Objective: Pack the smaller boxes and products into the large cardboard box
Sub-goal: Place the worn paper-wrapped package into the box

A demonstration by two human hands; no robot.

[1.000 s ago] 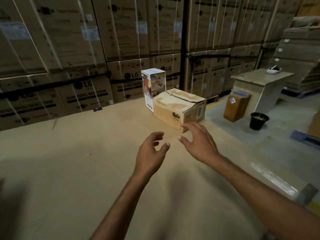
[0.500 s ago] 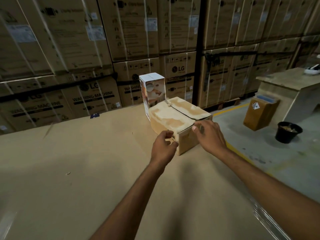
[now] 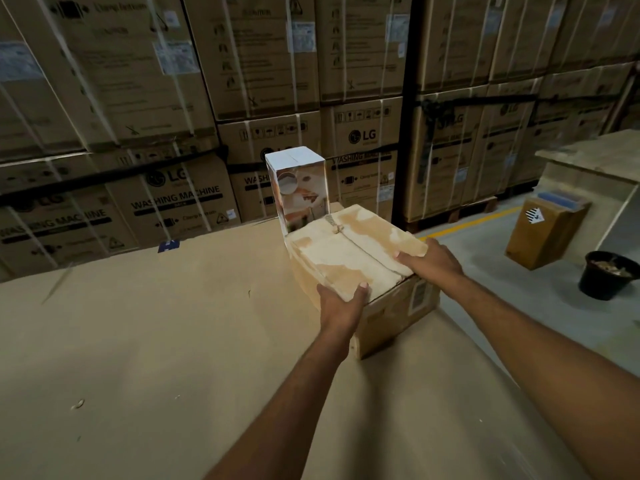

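Hands that hung empty a second ago now clamp the box (image 3: 349,258) at the table's (image 3: 138,341) far edge; left hand (image 3: 343,301) pinching its near corner; right hand (image 3: 431,263) curled over its right edge; lifting or opening it looks next.

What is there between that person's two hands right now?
A closed cardboard box with a worn, patchy top. The left hand holds its near corner and the right hand its right edge. The head view shows this.
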